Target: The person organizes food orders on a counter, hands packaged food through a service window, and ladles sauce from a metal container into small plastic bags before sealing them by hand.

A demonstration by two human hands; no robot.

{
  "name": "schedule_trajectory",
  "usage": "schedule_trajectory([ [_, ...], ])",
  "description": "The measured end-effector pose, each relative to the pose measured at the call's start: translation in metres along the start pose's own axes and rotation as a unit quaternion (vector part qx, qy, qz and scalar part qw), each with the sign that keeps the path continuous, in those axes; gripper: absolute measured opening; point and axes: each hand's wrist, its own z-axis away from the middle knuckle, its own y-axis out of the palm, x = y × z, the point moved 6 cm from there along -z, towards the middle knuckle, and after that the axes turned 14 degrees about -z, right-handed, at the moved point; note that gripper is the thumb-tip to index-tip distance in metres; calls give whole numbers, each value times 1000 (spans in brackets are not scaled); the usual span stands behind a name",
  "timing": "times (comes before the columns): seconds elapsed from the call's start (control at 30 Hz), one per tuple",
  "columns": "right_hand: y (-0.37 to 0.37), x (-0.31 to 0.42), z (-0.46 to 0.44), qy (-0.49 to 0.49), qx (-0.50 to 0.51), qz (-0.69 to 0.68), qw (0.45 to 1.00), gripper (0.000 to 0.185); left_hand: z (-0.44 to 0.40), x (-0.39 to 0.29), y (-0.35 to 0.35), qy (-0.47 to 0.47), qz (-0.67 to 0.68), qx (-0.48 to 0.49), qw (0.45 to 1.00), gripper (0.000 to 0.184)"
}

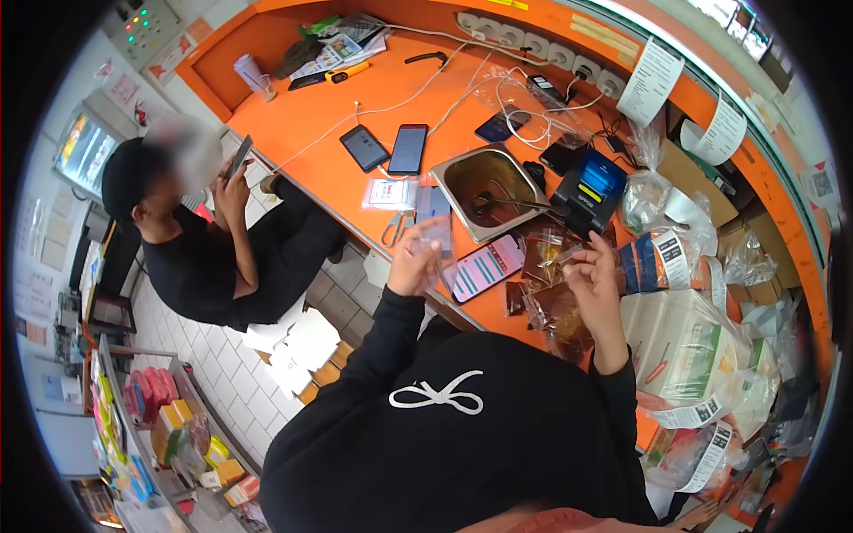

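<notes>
My left hand [414, 259] is closed on a small clear plastic bag [437, 233], held above the orange counter's near edge. My right hand [593, 274] is raised with fingers apart and slightly bent, and nothing shows in it. Below and beside it lie several clear packets of dark brown sauce [556, 311]. Between my hands a phone with a lit pink-and-white screen [489, 268] lies on the counter. Just beyond it stands a metal pan [450, 201] holding brown sauce and a ladle [505, 202]. Scissors [393, 231] lie left of my left hand.
A black payment terminal [588, 191] stands right of the pan. Two phones [409, 148] and loose white cables lie farther back. Wrapped bags with receipts [680, 346] crowd the right side. At left, a seated person [200, 240] holds a phone.
</notes>
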Motion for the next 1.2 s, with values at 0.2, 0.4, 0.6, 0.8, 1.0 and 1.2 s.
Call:
schedule_trajectory([
  [0.2, 18, -78, -41, 151, -138, -187, 961, 56, -73, 29, -44, -55, 11, 4, 998, 36],
  [0.4, 26, -103, -72, 27, -249, -37, 967, 27, -130, 34, -40, -54, -3, 105, 993, 26],
  [0.6, 51, -64, -64, 21, -250, -14, 968, 13, -153, 38, -45, -75, 4, 153, 985, 34],
  [0.8, 83, -41, -64, 5, -172, -83, 982, 16, -156, 6, -30, -19, 2, 216, 976, 30],
  [1.0, 91, -12, -65, -91, -121, 81, 985, 16, -160, -10, -29, 23, -111, 276, 954, 39],
  [1.2, 104, -22, -68, -113, -62, 192, 973, 19, -167, -6, -34, 33, -140, 313, 939, 41],
])
